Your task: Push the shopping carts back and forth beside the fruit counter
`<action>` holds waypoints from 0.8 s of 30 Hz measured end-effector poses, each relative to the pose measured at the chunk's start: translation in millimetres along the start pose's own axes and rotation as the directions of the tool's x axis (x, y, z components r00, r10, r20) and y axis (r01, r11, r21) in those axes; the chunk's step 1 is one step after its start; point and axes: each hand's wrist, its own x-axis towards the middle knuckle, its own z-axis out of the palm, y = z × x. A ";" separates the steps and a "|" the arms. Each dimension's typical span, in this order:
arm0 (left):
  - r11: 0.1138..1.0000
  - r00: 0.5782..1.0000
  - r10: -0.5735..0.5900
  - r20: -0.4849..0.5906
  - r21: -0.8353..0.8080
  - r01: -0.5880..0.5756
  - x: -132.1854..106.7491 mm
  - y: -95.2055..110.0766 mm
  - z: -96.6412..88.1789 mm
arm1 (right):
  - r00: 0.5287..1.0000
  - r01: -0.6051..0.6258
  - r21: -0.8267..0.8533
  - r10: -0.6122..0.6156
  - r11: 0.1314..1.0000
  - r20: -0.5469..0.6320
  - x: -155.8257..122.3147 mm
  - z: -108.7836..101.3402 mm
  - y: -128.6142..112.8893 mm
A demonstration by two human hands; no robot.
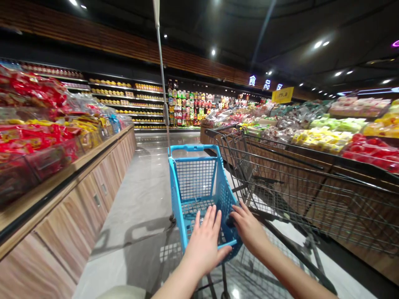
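Observation:
A blue plastic shopping basket [183, 207] with grid walls and a raised far handle stands in front of me, on a dark wheeled frame. Nothing lies inside it. Above its near end is my left hand [205, 241], palm down, fingers spread and thumb out to the right. My right hand [249, 226] is at the basket's right side, fingers stretched toward its wall; I cannot tell whether they touch it. A dark patch by those fingertips is unclear. Close on the right stands a grey wire shopping cart [280, 166].
A wooden counter [93, 182] with bagged snacks [34, 139] runs along the left. Packaged goods [327, 137] fill the right-hand display. Stocked shelves [118, 99] line the back wall. Grey shiny floor [146, 174] stretches ahead. A thin pole [162, 70] rises behind the basket.

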 end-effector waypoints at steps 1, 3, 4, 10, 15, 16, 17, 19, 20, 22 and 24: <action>1.000 1.000 -0.007 0.002 0.005 0.007 -0.3 0.0 -1.2 | 1.000 -0.005 -0.018 0.005 1.000 0.002 -3.4 -1.5 -3.7; 1.000 1.000 -0.017 0.015 0.009 0.017 -0.8 -0.3 -3.8 | 1.000 0.002 -0.054 -0.001 0.999 0.017 -0.4 -4.5 -8.4; 1.000 1.000 -0.014 0.025 0.005 0.014 -1.0 -0.7 -4.8 | 1.000 0.005 -0.073 -0.003 0.997 0.027 5.0 -5.7 -9.6; 0.998 0.996 0.053 0.070 -0.043 -0.050 5.0 -3.0 0.9 | 0.998 -0.036 -0.210 0.048 0.977 0.051 43.7 -7.4 -15.1; 0.999 0.998 0.030 0.060 -0.046 -0.028 10.0 -0.4 6.1 | 0.996 -0.070 -0.231 0.082 0.970 0.042 44.9 -7.3 -21.2; 0.999 0.998 0.026 0.056 -0.042 -0.024 9.7 0.1 5.9 | 0.995 -0.080 -0.231 0.092 0.970 0.040 43.8 -8.0 -22.0; 0.999 0.998 0.022 0.052 -0.037 -0.020 9.1 0.3 5.3 | 0.994 -0.089 -0.232 0.101 0.969 0.040 42.9 -8.7 -22.8; 0.999 0.999 0.014 0.041 -0.033 -0.013 7.2 0.1 3.8 | 0.993 -0.103 -0.235 0.115 0.967 0.039 41.8 -9.8 -24.5; 0.999 0.999 0.013 0.035 -0.033 -0.012 6.2 -0.3 3.0 | 0.992 -0.106 -0.234 0.118 0.966 0.036 41.5 -10.0 -25.5; 0.999 1.000 0.016 0.022 -0.032 -0.015 4.3 -1.2 1.9 | 0.993 -0.105 -0.233 0.115 0.967 0.031 41.5 -10.0 -27.8; 1.000 1.000 0.016 0.010 -0.026 -0.015 2.9 -2.2 1.2 | 0.993 -0.105 -0.237 0.115 0.966 0.029 41.6 -9.4 -30.4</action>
